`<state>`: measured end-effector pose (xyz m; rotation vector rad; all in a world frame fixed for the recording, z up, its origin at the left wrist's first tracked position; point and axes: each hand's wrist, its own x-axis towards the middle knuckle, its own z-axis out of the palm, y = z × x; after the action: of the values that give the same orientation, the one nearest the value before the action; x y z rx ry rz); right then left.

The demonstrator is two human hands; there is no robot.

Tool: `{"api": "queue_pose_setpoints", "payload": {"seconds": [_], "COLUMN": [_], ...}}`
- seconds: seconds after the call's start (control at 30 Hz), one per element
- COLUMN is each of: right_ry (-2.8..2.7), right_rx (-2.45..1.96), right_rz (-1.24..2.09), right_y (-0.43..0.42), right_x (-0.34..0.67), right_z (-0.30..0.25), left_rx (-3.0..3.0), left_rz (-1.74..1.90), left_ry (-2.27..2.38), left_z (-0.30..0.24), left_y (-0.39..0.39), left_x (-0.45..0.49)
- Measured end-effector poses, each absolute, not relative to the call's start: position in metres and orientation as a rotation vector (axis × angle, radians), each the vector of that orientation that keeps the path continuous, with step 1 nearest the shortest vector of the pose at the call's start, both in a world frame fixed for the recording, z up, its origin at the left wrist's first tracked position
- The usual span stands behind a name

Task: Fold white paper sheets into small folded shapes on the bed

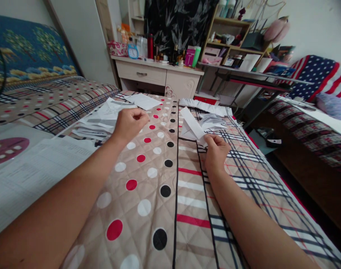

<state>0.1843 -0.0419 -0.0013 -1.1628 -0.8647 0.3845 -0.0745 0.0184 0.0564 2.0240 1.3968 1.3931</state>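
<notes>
My right hand point(216, 150) pinches the near corner of a folded white paper point(192, 125) and holds it up over the quilted bed cover point(164, 194). My left hand point(129, 122) is curled into a loose fist above the cover, beside a spread of white paper sheets point(99, 121); nothing clear shows in its fingers. More folded white papers point(212, 121) lie just behind the held one.
A single sheet point(143, 101) lies at the bed's far end. Printed sheets point(38, 164) rest on the left. Beyond stand a white dresser point(159, 76) with bottles and a clock, a cluttered shelf point(229, 41), and a second bed point(310, 123) on the right across a narrow floor gap.
</notes>
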Motion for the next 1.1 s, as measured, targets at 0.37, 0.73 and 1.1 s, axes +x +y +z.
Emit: {"api": "queue_pose_setpoints", "payload": {"seconds": [0.37,0.73,1.1], "right_ry": [-1.016,-1.123,-1.034], "right_rx": [-1.176,-1.101,-1.084], "right_rz": [0.94,1.068,1.259], "right_y": [-0.065,-0.066,-0.066], "right_x": [0.141,0.144,0.141], "right_z": [0.006,0.004,0.002], "left_rx": [1.161,1.082,1.324], "left_rz": [1.122,1.002,0.82], "left_ry": [0.952,1.023,1.032], "left_z": [0.017,0.015,0.014], "left_y": [-0.017,-0.01,-0.021], "left_x": [-0.009,-0.024,-0.013]}}
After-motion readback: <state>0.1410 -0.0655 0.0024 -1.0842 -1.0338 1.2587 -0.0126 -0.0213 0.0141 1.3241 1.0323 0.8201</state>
